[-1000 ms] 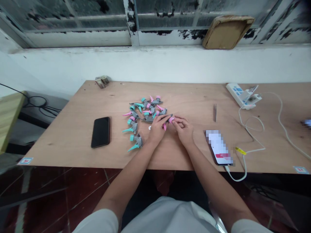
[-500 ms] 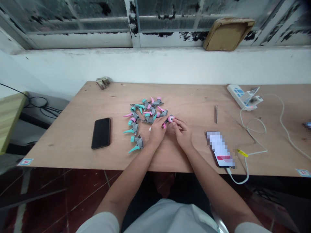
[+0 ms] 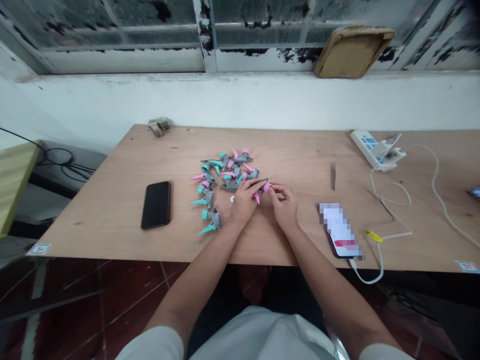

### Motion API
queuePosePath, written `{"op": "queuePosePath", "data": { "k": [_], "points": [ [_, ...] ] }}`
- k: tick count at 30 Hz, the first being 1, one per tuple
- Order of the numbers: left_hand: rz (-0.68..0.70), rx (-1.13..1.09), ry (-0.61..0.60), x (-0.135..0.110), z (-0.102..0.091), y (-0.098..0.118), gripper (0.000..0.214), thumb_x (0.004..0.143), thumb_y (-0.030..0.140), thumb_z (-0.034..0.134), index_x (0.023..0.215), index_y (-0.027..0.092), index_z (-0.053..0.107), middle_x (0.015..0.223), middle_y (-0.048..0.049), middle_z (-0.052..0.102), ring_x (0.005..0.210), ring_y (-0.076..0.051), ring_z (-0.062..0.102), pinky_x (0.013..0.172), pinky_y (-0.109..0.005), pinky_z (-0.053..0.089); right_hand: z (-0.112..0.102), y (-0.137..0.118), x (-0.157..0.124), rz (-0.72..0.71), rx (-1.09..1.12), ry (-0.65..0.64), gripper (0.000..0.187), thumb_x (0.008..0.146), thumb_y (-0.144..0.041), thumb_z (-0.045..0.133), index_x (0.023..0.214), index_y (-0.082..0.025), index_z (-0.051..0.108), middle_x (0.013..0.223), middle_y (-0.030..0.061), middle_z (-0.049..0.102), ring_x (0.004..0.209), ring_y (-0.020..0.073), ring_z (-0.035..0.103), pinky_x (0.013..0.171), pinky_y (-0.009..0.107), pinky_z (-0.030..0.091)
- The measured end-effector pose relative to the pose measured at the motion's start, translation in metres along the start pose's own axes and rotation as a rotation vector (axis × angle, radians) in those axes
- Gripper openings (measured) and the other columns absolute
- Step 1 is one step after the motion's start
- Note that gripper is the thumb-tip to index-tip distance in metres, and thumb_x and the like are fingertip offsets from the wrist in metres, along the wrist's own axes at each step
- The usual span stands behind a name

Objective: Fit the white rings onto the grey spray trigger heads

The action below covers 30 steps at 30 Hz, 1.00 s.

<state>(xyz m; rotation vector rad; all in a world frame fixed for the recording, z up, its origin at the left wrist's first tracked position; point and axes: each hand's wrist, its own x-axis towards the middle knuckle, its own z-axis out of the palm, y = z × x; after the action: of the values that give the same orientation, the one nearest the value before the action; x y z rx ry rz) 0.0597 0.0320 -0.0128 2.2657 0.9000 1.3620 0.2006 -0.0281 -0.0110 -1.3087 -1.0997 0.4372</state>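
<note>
Both my hands meet at the middle of the wooden table (image 3: 112, 200) on one small grey spray trigger head (image 3: 261, 187) with a pink trigger and a pink collar. My left hand (image 3: 243, 200) grips its grey body. My right hand (image 3: 285, 202) pinches the pink collar end with curled fingers. Just behind and left of my hands lies a pile of several similar trigger heads (image 3: 221, 175), grey with pink or teal parts. A tiny white piece (image 3: 232, 199) lies on the table beside my left hand.
A black phone (image 3: 156, 204) lies face down at the left. A lit phone (image 3: 340, 230) on a white cable (image 3: 390, 200) lies at the right, with tweezers (image 3: 332, 175) and a power strip (image 3: 375, 147) behind. A small block (image 3: 158, 126) sits at the far edge.
My hands have turned the trigger head a little between them, so the pink collar now points toward my right fingers. Everything else on the table stays put.
</note>
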Motion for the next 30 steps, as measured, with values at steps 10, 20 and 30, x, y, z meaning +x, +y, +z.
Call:
{"op": "queuePosePath", "data": {
  "k": [10, 20, 30],
  "points": [
    [-0.014, 0.089, -0.001, 0.005, -0.008, 0.007, 0.049, 0.090, 0.023, 0.074, 0.139, 0.027, 0.067, 0.140, -0.0104, 0.066, 0.134, -0.028, 0.058, 0.122, -0.053, 0.044, -0.009, 0.036, 0.019, 0.019, 0.018, 0.084, 0.040, 0.093, -0.046, 0.069, 0.122, -0.019, 0.064, 0.115, 0.0121, 0.074, 0.101, 0.0220, 0.073, 0.090, 0.040, 0.063],
    [-0.366, 0.391, 0.141, -0.003, -0.006, -0.018, 0.059, 0.087, 0.022, 0.073, 0.144, 0.027, 0.059, 0.163, -0.0193, 0.045, 0.156, -0.048, 0.031, 0.120, -0.082, 0.020, -0.011, 0.039, 0.027, -0.240, -0.392, 0.050, 0.031, 0.097, -0.031, 0.059, 0.122, -0.020, 0.073, 0.139, 0.0190, 0.062, 0.137, 0.0321, 0.054, 0.117, 0.059, 0.043],
    [-0.333, 0.377, 0.272, 0.005, -0.019, -0.025, 0.061, 0.090, 0.027, 0.074, 0.148, 0.026, 0.055, 0.151, -0.0193, 0.053, 0.141, -0.041, 0.052, 0.117, -0.061, 0.043, 0.014, 0.013, 0.000, -0.411, -0.419, -0.507, 0.024, 0.091, -0.044, 0.078, 0.109, -0.028, 0.082, 0.104, 0.0094, 0.074, 0.102, 0.0287, 0.068, 0.104, 0.052, 0.052]
  ]
}}
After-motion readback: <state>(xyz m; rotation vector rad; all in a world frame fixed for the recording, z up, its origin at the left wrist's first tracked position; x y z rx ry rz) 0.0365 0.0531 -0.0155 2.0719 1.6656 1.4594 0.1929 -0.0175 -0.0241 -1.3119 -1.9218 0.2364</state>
